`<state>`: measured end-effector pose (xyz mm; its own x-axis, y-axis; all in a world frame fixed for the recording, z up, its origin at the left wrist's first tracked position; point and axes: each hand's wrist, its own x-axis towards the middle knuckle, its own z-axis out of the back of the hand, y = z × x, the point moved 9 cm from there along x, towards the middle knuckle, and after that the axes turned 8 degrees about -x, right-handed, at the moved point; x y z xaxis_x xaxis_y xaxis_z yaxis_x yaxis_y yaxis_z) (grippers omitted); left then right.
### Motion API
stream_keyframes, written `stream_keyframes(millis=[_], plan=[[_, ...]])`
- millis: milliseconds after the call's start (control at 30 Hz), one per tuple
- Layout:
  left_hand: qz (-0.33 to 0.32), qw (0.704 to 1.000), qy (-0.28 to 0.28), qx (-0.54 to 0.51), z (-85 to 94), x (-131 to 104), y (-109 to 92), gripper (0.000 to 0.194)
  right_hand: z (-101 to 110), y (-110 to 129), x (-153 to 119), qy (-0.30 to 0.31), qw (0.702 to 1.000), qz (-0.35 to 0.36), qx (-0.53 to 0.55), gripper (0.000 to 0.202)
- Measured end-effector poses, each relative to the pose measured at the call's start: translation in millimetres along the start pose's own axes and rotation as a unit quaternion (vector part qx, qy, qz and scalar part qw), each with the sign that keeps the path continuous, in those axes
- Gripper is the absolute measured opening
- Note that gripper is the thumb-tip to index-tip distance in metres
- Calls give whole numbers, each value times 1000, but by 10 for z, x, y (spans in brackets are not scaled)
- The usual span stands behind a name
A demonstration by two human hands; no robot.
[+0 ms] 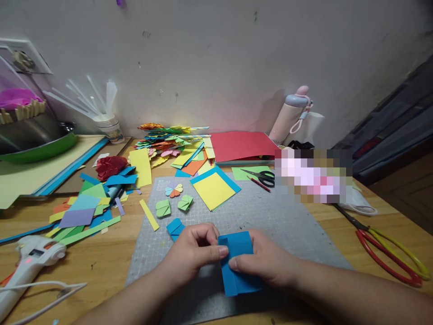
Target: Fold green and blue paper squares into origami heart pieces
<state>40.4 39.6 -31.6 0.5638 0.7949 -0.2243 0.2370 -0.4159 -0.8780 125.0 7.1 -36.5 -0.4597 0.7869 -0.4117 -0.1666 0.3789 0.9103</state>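
Note:
A folded piece of blue paper (241,275) is held above the grey cutting mat (280,225). My left hand (199,246) pinches its upper left edge between thumb and fingers. From the right side, my right hand (260,259) grips it, thumb lying flat across the front and fingers hidden behind. A crease runs down the paper's left side. Just beyond my left hand lies another folded blue paper piece (175,229), partly covered by that hand. Two green folded paper pieces (163,208) and a multicoloured paper flower (173,190) rest farther up the mat.
Yellow and blue paper squares (214,189) lie at the mat's back. Black scissors (265,176) and a pencil (259,183) are beside them. Large red-and-yellow-handled scissors (389,262) sit at right. Paper scraps (79,212) and a glue gun (32,262) occupy the left.

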Motion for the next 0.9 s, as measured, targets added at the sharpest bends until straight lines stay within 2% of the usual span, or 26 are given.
stream_keyframes(millis=[133, 300, 467, 700, 900], plan=[[-22, 1000, 5, 17, -16, -6, -56, 35, -10, -34, 9, 5, 1000, -9, 2, 20], [-1, 1000, 14, 6, -30, 3, 3, 31, -2, -33, 11, 5, 1000, -6, 6, 20], [-42, 999, 4, 10, 22, 17, -69, 29, -7, -35, 25, 8, 1000, 1, -3, 24], [-34, 999, -25, -2, 65, 12, -86, 34, -43, -92, 31, 33, 999, -11, -22, 26], [-25, 1000, -16, 4, 58, 14, -63, 32, -47, -75, 31, 29, 1000, -8, 8, 25]])
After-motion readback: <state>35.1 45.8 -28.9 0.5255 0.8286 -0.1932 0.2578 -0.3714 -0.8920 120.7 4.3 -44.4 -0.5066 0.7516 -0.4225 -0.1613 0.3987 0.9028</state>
